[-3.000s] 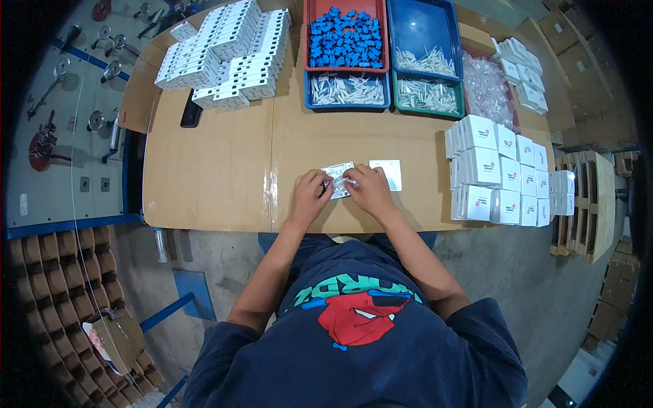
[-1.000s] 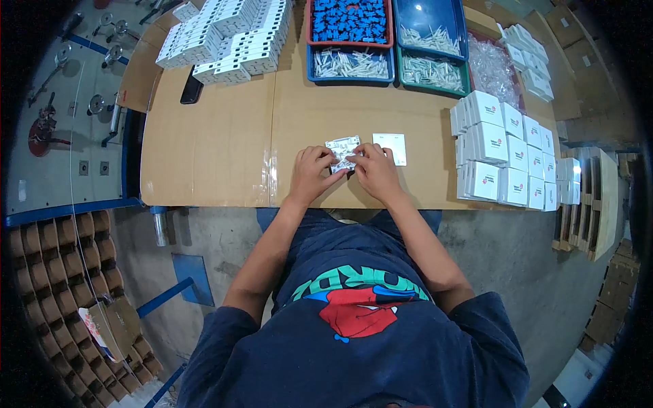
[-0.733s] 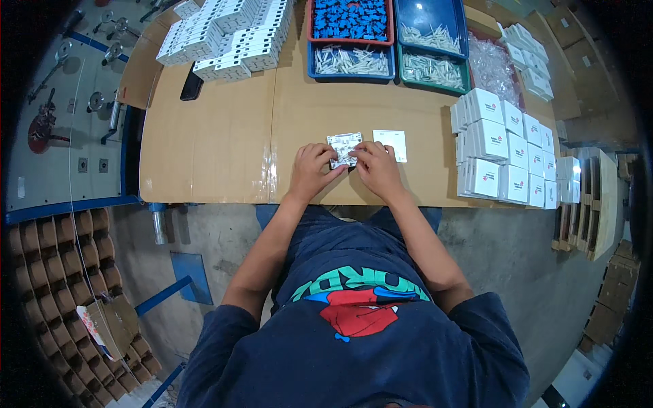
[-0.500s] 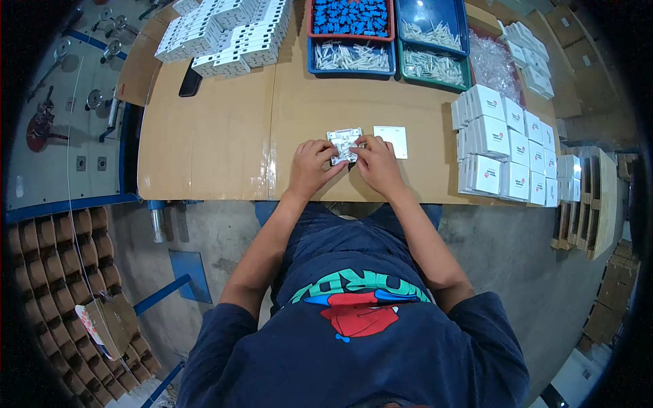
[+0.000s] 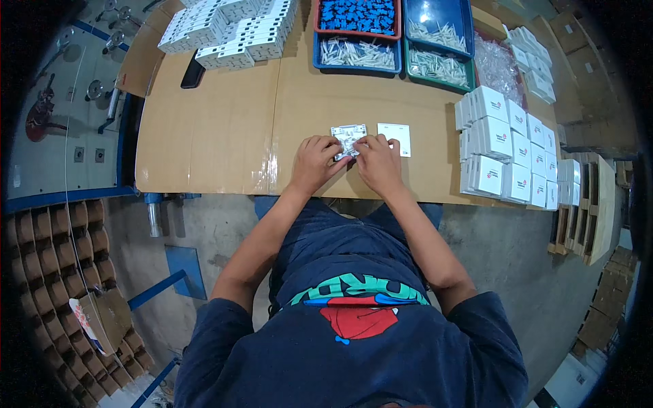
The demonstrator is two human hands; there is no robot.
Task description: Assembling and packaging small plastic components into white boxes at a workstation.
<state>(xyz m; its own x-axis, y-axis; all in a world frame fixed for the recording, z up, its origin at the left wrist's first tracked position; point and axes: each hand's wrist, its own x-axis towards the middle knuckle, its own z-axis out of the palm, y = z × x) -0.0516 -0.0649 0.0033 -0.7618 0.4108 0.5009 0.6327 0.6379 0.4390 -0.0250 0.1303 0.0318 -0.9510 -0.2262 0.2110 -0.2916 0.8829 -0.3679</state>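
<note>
On the cardboard-covered table, a small square white plastic housing (image 5: 349, 130) lies with its inner side up, showing moulded detail and small parts. My left hand (image 5: 317, 162) holds its left and near edges, fingers bent and thumb pointing inward. From the right, my right hand (image 5: 378, 164) presses its bunched fingertips onto the housing; whether a small piece sits under them is hidden. Just right of that hand lies a flat white square plate (image 5: 396, 131), partly covered by the fingers.
Stacked white housings (image 5: 235, 34) and a dark phone (image 5: 193, 73) are at the far left. Beyond my hands stand a red tray (image 5: 357, 35) of blue parts, a blue tray (image 5: 357, 69) and a green tray (image 5: 442, 85) of pale slim pieces. White square units (image 5: 491, 139) are stacked at right.
The view has shifted slightly. My fingers have moved a little over the housing, and more of its far part shows. Both hands stay at it.
</note>
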